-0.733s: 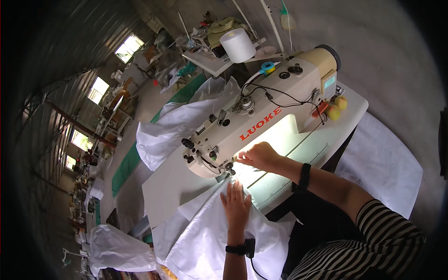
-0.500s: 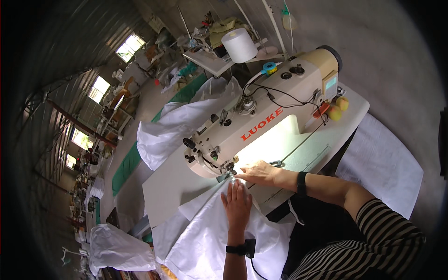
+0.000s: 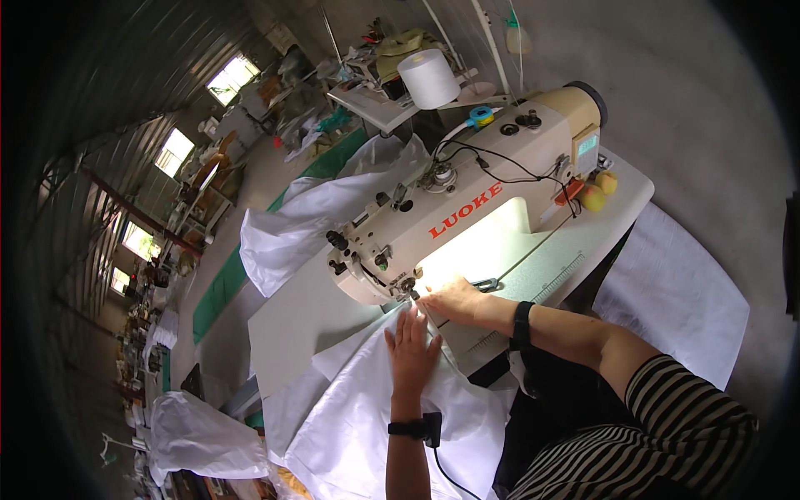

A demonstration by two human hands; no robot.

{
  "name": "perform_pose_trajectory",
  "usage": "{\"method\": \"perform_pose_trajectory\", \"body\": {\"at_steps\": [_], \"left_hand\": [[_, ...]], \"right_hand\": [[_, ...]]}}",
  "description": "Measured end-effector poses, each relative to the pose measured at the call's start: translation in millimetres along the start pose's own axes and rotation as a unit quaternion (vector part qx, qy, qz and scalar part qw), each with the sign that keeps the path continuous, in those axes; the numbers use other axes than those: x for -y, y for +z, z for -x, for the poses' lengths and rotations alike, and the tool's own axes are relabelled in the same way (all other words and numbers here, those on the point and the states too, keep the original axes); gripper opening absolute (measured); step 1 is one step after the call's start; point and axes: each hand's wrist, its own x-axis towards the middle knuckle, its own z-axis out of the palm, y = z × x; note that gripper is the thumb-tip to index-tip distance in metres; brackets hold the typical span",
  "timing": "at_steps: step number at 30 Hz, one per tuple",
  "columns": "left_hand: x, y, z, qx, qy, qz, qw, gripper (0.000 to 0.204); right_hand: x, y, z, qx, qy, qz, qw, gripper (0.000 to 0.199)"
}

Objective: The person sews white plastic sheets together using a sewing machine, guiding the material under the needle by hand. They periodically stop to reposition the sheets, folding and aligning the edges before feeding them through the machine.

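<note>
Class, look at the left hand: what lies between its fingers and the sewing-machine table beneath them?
White fabric lies between the left hand and the sewing-machine table; this shows in the head view.

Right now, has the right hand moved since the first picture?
Yes: judged against the sewing machine, the right hand has moved down the picture, closer to the left hand.
</note>
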Motion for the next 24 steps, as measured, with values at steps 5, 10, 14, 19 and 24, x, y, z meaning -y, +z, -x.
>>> {"method": "perform_pose_trajectory", "body": {"at_steps": [5,10,14,19,24], "left_hand": [[6.9,5.5,-3.2,-0.011,0.013,-0.009,1.000,0.051],[10.5,5.9,-0.8,0.013,0.011,-0.011,1.000,0.052],[19.6,0.3,-6.6,0.022,-0.018,-0.005,1.000,0.052],[4.3,-57.2,-13.9,-0.129,-0.118,0.527,0.832,0.020],[-31.7,-101.5,-10.9,-0.281,-0.105,0.602,0.740,0.018]], "right_hand": [[-3.2,23.0,1.4,-0.071,0.007,0.015,0.997,0.015],[-1.9,28.0,1.1,-0.091,-0.003,0.036,0.995,0.014],[2.9,13.8,12.6,-0.067,0.002,-0.016,0.998,0.011],[32.4,-31.6,76.8,-0.088,-0.087,-0.286,0.950,0.027],[130.6,-21.1,123.0,-0.031,-0.082,-0.652,0.753,0.055]]}}
